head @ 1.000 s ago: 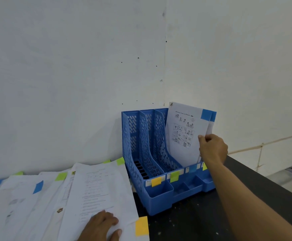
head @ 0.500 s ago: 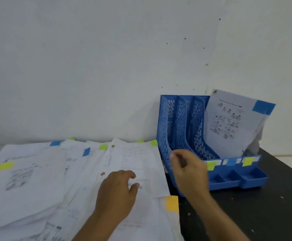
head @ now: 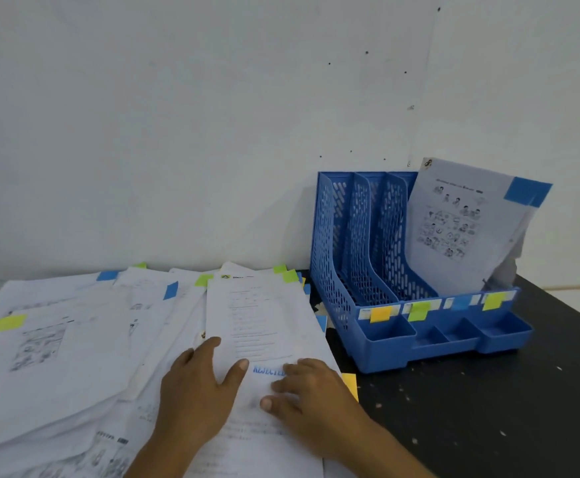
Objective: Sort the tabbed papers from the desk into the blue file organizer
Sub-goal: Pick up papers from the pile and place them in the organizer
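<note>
A blue file organizer (head: 381,353) stands on the black desk at the right, against the wall. Its rightmost slot holds a sheet with a blue tab (head: 461,225); the other two slots look empty. A spread pile of tabbed papers (head: 75,357) covers the desk's left side. On top lies a sheet stamped REJECTED with a yellow tab (head: 264,315). My left hand (head: 195,391) rests flat on that sheet's left edge. My right hand (head: 312,395) presses its lower right part with straight fingers, next to the yellow tab.
Yellow, green and blue labels mark the organizer's front rail (head: 430,307), above small front trays. The black desk (head: 488,408) is bare and speckled to the right of the papers. White walls meet in a corner behind the organizer.
My right hand let go of the blue-tabbed sheet in the organizer and came down onto the top sheet of the pile. The view swung left and down.
</note>
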